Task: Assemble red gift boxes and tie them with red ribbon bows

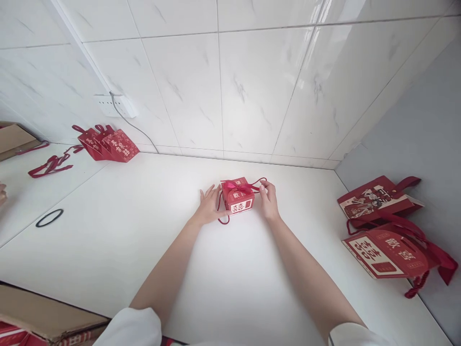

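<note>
A small red gift box (pixel 238 198) with white characters and a red ribbon bow on top stands on the white table (pixel 144 240). My left hand (pixel 210 205) lies against the box's left side with fingers stretched out. My right hand (pixel 268 197) is at the box's right side, its fingertips pinching the red cord (pixel 260 182) that loops from the box top. Another length of red cord hangs down the box's front left to the table.
Flat red gift bags with ribbons (pixel 387 230) lie at the right table edge. More red bags (pixel 108 143) and loose ribbons (pixel 50 166) sit at the back left. A black ring (pixel 49 217) lies on the left. Cardboard boxes (pixel 43 315) are at the near left.
</note>
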A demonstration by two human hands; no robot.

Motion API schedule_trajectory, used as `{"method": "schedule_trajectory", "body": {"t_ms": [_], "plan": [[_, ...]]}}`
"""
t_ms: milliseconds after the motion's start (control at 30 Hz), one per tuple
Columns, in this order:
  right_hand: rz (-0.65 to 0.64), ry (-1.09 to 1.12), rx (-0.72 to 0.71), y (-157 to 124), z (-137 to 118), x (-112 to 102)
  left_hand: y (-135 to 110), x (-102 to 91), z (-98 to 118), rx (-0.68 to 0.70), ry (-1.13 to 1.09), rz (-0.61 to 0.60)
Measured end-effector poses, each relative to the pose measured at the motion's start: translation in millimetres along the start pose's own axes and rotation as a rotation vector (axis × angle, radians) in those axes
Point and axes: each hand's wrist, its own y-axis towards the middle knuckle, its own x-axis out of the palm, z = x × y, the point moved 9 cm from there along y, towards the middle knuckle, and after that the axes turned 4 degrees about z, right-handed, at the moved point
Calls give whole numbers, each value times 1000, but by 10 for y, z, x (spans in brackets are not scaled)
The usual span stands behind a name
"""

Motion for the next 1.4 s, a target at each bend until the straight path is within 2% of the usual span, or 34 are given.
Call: {"method": "schedule_trajectory", "body": {"t_ms": [100,233,400,533,633,733,933,1067,1233,1400], "plan": [[70,-92,47,64,112,-106,-15,141,85,29,171,-33],[90,-198,59,98,177,-144,-36,168,117,39,197,-4],[-59,-270,-17,-21,81,26,-47,146,124,-30,136,75],[-205,-267,-54,-198,7,152,-58,152,183,-56,-36,19],[-294,-244,-73,-354,-36,207,-140,160,230,-57,-163,-49],[-371,-184,-86,-506,-103,240,-257,181,171,-152,-350,-67],[-524,4,-89,-724,-360,332,-306,153,105,-256,-383,102],[-554,71,-70,-756,-415,394,-296,146,186,-229,-398,156],[-543,138,9,-717,-307,391,-309,156,318,-125,-496,49],[-553,187,70,-699,-276,348,-296,182,252,-127,-591,-9]]}}
